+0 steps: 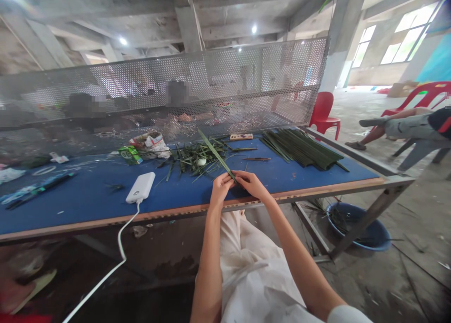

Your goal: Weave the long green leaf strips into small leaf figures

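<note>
Near the front edge of the blue table [183, 191], both my hands pinch one long green leaf strip [214, 151], which points up and away to the left. My left hand [222, 184] is closed on its lower part. Close against it, my right hand [251, 184] is closed on the strip's near end, partly hidden by the fingers. Just beyond my hands lies a heap of cut leaf scraps [190, 158] with a small pale round object [200, 162] on it. A thin brown pointed tool [257, 159] rests to the right, near a stack of long green leaves [303, 149].
A white power bank [141, 187] with a cable lies at left, near a green packet [130, 155]. A perforated metal screen [211, 83] stands behind the table. Below right is a blue basin [373, 238] with leaf pieces. A seated person [405, 125] is at far right.
</note>
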The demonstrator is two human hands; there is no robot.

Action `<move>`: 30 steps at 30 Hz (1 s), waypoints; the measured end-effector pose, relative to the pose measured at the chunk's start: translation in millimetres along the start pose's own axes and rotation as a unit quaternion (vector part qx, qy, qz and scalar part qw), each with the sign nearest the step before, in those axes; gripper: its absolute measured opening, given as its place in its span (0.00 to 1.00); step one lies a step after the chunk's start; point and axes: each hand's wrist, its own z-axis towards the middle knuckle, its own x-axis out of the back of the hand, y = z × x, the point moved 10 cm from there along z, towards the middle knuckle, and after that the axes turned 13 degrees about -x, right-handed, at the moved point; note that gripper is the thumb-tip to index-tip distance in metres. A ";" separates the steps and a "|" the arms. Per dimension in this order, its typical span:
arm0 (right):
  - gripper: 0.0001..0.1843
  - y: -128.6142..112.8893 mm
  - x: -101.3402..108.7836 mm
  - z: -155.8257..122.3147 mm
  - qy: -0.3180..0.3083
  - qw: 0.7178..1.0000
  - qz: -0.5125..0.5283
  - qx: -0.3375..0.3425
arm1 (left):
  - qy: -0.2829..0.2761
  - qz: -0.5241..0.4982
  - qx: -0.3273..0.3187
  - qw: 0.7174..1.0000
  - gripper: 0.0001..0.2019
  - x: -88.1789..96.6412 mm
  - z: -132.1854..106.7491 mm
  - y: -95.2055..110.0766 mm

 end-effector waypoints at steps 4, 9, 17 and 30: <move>0.20 -2.1 -0.1 -0.6 -0.002 1.000 0.009 0.009 | 0.003 -0.015 0.015 1.000 0.15 1.4 0.6 -4.1; 0.21 -0.7 -0.6 -0.4 -0.006 1.000 0.009 0.002 | 0.006 -0.012 0.017 1.000 0.14 4.7 1.3 -7.4; 0.21 0.6 -0.8 -0.2 -0.008 1.000 0.015 -0.008 | 0.012 -0.010 0.020 1.000 0.14 3.7 -0.5 -5.1; 0.22 3.0 -0.7 0.1 -0.004 1.000 -0.007 -0.006 | 0.002 0.002 -0.001 1.000 0.13 0.2 -1.1 -1.4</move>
